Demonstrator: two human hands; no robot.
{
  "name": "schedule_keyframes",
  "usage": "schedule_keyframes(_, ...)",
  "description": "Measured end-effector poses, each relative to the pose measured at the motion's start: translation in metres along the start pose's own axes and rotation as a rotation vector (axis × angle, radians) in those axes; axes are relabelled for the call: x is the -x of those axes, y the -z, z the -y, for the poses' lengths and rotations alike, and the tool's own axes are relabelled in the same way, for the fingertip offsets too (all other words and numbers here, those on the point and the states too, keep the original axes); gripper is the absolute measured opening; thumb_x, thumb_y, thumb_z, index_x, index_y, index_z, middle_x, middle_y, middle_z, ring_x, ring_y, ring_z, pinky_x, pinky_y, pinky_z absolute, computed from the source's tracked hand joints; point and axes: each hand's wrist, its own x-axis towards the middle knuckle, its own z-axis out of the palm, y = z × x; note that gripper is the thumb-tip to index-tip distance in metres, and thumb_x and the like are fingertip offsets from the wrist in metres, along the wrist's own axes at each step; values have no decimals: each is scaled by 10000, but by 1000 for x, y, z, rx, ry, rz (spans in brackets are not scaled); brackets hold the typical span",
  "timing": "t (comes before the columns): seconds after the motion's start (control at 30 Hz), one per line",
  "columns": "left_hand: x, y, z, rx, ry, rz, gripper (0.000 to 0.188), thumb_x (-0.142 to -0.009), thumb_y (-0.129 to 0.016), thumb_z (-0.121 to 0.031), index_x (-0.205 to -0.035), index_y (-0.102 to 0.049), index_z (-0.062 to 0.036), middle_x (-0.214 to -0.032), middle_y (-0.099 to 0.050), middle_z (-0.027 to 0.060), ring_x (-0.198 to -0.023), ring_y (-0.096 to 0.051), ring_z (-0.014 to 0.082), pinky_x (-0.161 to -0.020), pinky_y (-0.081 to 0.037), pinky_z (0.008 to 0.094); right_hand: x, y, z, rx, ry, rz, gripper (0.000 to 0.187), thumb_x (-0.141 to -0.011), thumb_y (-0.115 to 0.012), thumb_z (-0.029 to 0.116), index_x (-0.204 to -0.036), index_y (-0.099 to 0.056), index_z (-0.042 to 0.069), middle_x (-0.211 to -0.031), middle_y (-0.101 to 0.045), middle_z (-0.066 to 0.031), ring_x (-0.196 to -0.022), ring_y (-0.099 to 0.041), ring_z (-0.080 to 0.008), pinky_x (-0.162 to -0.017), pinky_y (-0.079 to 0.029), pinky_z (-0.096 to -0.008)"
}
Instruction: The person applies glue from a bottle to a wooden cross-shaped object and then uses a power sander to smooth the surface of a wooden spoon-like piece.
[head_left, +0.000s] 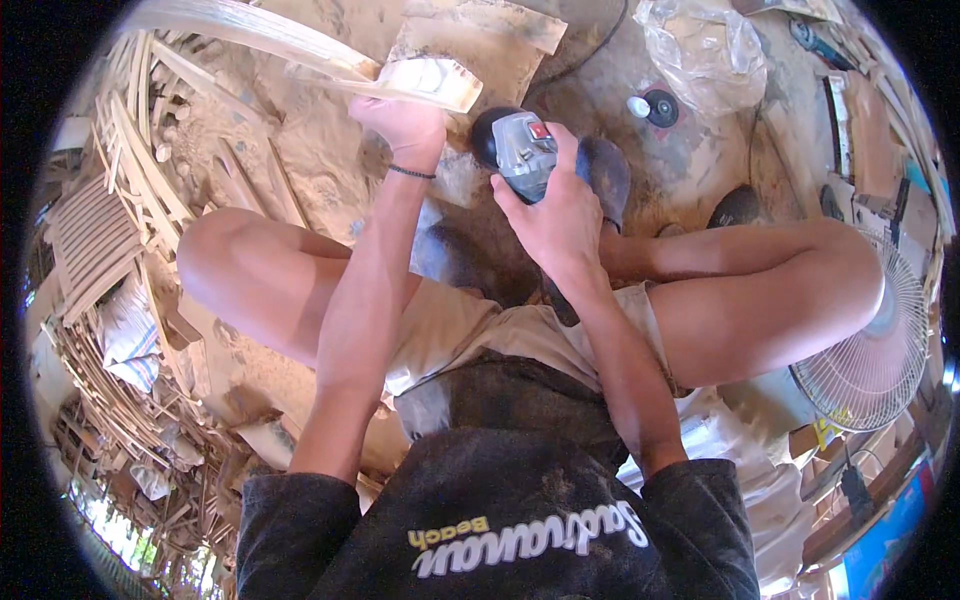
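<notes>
My left hand (402, 125) is closed around a long, pale, curved wooden piece (255, 32) near its blocky end. From there the piece sweeps off to the upper left. In my right hand (562, 205) is a grey angle grinder (522, 160) with a red switch. The grinder's round dark disc (486, 138) faces left, just below and apart from the wood's end. My fingers wrap the tool's body, and part of its body is hidden by them.
A flat brown board (490, 45) lies ahead on the dusty floor. Right of it are a clear plastic bag (705, 55) and a small black disc (661, 108). Wooden strips (130, 150) pile up on the left. A fan (880, 340) stands beside my right knee.
</notes>
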Motion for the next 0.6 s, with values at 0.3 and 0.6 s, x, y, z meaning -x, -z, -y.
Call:
schedule_keyframes(0.3,8,-7,-11,-246,-122,130,94,-915,-559,-26,-973,-632,-24,-854,-661,84,-728,-666,210,-564,-521,343,-1,-8,-9,-48,71,-6,796,-850,-769,389,-1455,-323,125,-1006,-706,-300,-924,-690,-500,-810,-547,-552)
schedule_keyframes(0.6,-17,6,1,314,156,134,155,-946,-527,-122,-914,-604,8,-714,-618,118,-481,-568,230,-427,-443,354,1,1,-12,-98,42,-58,805,-820,-816,383,-1432,-378,96,-1123,-683,-285,-1017,-673,-488,-864,-535,-526)
